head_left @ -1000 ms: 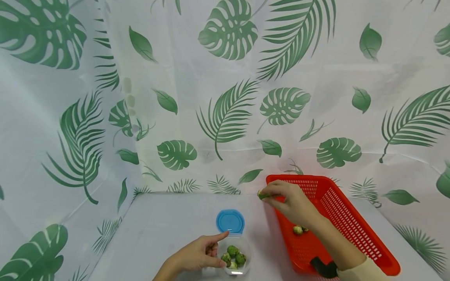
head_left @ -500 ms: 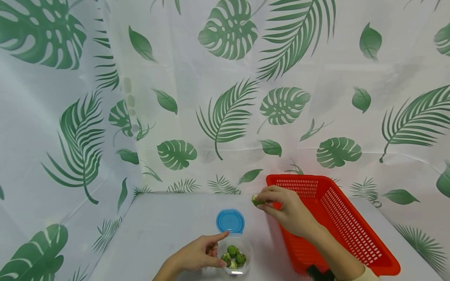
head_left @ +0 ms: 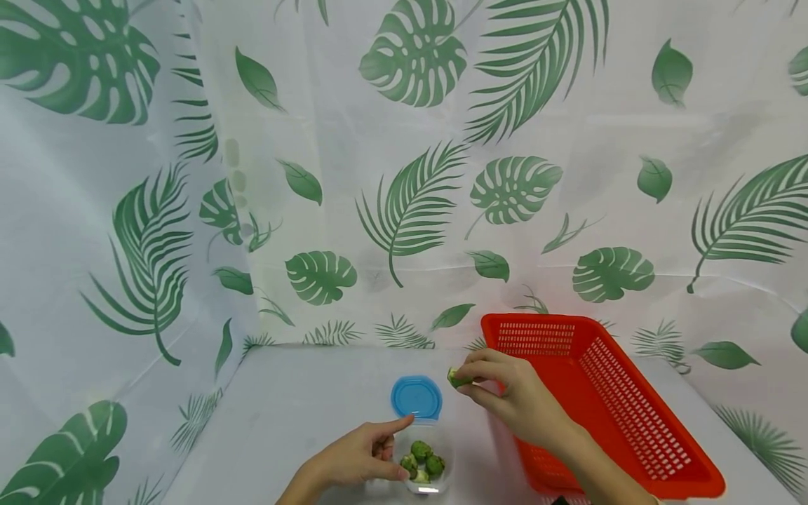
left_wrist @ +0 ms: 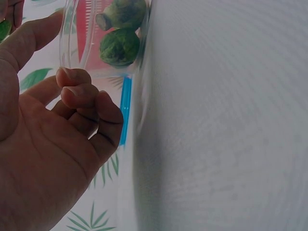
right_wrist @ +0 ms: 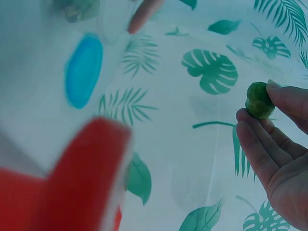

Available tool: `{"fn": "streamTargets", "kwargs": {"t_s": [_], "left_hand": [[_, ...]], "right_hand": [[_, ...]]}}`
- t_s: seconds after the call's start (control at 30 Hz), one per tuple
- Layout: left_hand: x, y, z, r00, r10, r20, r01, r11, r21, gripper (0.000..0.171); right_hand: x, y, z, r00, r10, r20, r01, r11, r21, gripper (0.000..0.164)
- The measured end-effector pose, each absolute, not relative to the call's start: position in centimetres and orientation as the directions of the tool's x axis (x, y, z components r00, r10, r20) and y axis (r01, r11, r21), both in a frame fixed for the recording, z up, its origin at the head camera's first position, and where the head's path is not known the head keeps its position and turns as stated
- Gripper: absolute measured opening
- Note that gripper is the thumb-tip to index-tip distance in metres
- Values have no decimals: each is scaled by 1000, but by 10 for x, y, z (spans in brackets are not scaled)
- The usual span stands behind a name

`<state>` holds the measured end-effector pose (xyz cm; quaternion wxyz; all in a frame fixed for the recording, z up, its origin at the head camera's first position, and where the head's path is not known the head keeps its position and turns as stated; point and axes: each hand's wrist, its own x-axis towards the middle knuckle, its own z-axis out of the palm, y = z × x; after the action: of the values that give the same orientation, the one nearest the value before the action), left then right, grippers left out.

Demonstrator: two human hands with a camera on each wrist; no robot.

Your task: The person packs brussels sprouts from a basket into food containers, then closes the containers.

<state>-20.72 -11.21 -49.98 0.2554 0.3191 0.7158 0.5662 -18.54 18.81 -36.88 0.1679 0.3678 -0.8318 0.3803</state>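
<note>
My right hand (head_left: 514, 400) pinches a Brussels sprout (right_wrist: 260, 101) between thumb and fingertips, in the air by the left rim of the red basket. Left of it, on the table, stands a small clear plastic container (head_left: 445, 449) with its blue lid (head_left: 416, 398) folded back behind it. Several Brussels sprouts (head_left: 421, 450) lie inside. My left hand (head_left: 356, 456) holds the container from its left side, thumb at the near side and index finger near the lid hinge. In the left wrist view, the other fingers (left_wrist: 79, 96) are curled by the clear wall.
A red perforated basket (head_left: 663, 421) stands on the right of the white table (head_left: 297, 393); the right forearm crosses over it. A white sheet printed with green leaves (head_left: 404, 203) hangs behind the table and at the left.
My right hand has moved left and nearer with the sprout, from over the basket's left rim towards the container. The left hand keeps its hold on the container.
</note>
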Motion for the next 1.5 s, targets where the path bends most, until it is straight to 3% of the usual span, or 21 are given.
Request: {"fn": "streamTargets", "kwargs": {"t_s": [0.4,0.73,1.5], "left_hand": [[-206,-111,-498,-672,741,-15,146,152,978,79],[-204,-112,-495,-676,737,-17,141,152,978,79],[-205,-112,-495,-679,734,-16,162,171,972,78]], "right_hand": [[-178,186,-378,-686,-423,592,-727,400,-558,28],[-176,184,-388,-672,-346,655,-738,385,-554,30],[-171,179,-403,-757,-298,582,-654,367,-662,22]]}}
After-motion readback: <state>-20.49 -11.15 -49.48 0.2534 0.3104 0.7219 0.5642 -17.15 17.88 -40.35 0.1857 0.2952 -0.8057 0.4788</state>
